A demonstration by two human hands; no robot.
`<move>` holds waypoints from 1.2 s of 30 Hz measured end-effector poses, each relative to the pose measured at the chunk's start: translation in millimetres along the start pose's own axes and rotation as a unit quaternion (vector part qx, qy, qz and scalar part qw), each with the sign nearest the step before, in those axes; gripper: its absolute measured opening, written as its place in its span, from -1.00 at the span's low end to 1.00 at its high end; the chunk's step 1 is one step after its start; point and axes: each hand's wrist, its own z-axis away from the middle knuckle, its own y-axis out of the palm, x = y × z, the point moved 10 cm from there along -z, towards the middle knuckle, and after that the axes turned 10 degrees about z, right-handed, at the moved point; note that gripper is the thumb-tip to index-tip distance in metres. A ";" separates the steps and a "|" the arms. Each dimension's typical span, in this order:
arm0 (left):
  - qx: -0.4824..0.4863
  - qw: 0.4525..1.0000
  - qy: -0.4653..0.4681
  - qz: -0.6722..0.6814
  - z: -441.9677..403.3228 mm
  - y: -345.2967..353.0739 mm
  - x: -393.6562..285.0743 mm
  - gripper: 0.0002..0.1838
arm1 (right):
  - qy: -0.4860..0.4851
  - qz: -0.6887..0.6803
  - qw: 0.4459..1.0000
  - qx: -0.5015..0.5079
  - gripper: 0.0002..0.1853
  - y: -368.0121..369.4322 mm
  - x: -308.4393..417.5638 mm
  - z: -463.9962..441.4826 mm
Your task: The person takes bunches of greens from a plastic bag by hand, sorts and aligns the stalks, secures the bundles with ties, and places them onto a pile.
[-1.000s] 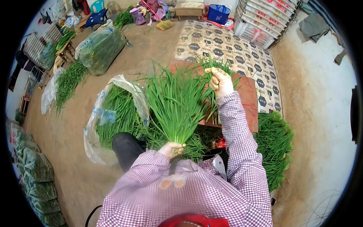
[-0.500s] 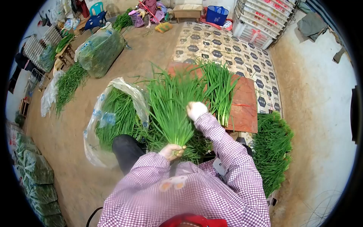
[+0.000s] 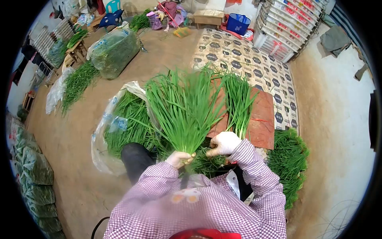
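Note:
My left hand is closed round the lower, pale ends of a fanned bunch of garlic chives, whose green leaves spread upward and away from me. To its right, my right hand hangs near the bunch's base with bent fingers, thumb and forefinger slightly apart and nothing visible between them. Just beyond it, a smaller bunch of chives lies on a reddish-brown board, its pale stem ends toward me. Loose green leaves lie below my hands.
An open clear plastic bag of chives stands at my left. Stacked chives lie along the right side. Farther off are a large filled bag, a patterned mat, a blue basket and stacked white crates.
My right hand has moved from beside the leaves down toward me, near the stem ends. My left hand still grips the bunch, whose leaves have fanned out somewhat more to the left.

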 end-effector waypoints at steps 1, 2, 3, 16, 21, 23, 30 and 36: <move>0.004 1.000 0.014 -0.015 0.4 2.6 -3.5 -0.63 | 0.057 -0.227 0.972 -0.011 -0.61 -1.1 -9.9 -2.6; 0.003 1.000 0.014 -0.015 2.2 3.2 -3.1 -0.63 | 0.112 -0.443 0.889 -0.020 -0.58 2.1 -17.7 -2.2; -0.003 0.999 0.022 -0.030 2.5 2.4 -3.8 -0.64 | 0.187 -0.413 0.887 -0.085 -0.52 -10.5 -29.6 0.2; -0.059 0.993 0.052 -0.082 10.9 3.2 -9.7 -0.64 | 0.193 -0.315 0.872 -0.322 -0.53 -9.5 -50.3 -49.1; -0.060 0.994 0.072 -0.062 12.4 11.4 -16.3 -0.62 | 0.224 -0.331 0.801 -0.446 -0.75 -14.7 -42.5 -20.7; -0.053 0.994 0.073 -0.057 10.2 9.5 -15.8 -0.66 | 0.210 -0.419 0.793 -0.390 -0.76 -6.6 -29.2 -15.7; -0.084 0.985 0.078 -0.126 -4.4 21.6 -18.6 -0.71 | 0.230 -0.340 0.844 -0.345 -0.72 17.8 -24.1 -29.3; -0.109 0.990 0.035 -0.077 -24.3 0.8 5.7 -0.73 | 0.293 -0.637 0.661 -0.267 -0.80 109.2 -62.9 -49.1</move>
